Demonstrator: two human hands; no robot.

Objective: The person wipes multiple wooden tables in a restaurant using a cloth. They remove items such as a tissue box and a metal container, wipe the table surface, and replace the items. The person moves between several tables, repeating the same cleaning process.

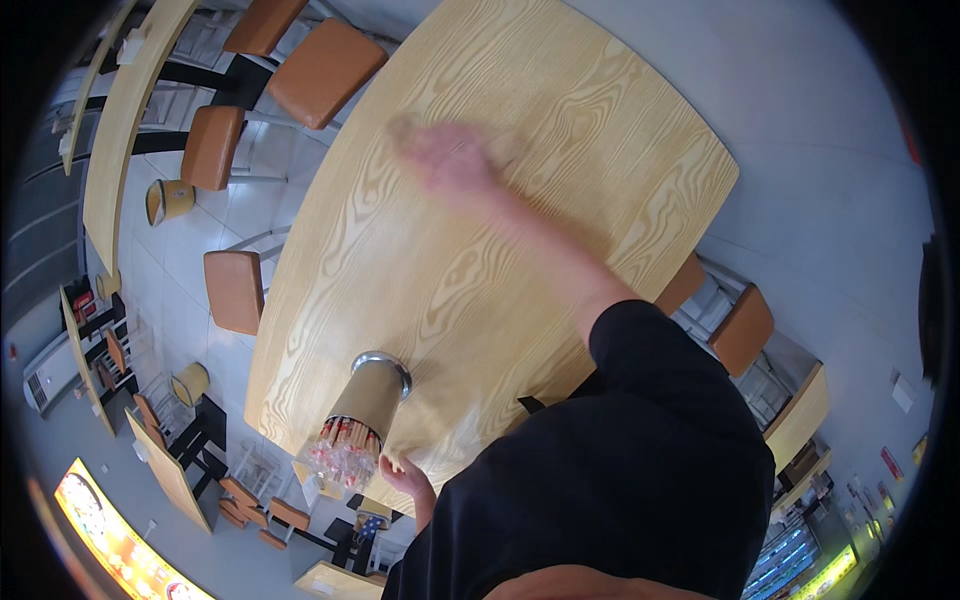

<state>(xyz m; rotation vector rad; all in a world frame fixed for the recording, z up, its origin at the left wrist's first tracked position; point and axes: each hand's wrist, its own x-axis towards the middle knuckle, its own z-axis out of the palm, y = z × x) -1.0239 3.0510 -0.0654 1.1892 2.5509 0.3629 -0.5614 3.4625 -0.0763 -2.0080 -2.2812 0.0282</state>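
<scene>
Across the wood-grain tabletop (465, 277) reaches one of my arms in a black short sleeve, ending in my right hand (454, 161), which is blurred by motion. Something pale and brownish shows beside its fingers, too smeared to name, so its grip is unclear. Near the lower left table edge stands a metal cylinder (371, 390) with a shiny round base, filled with chopsticks (349, 431) in clear wrappers with red marks. My left hand (405, 476) is just beside the wrapped tops, fingers slightly curled; whether it touches them is hard to tell.
Brown-seated chairs (234, 291) line the table's left side, with another chair (741, 330) at the right. A yellow waste bin (169, 201) stands on the tiled floor among more tables (169, 472). A lit sign (120, 536) glows at lower left.
</scene>
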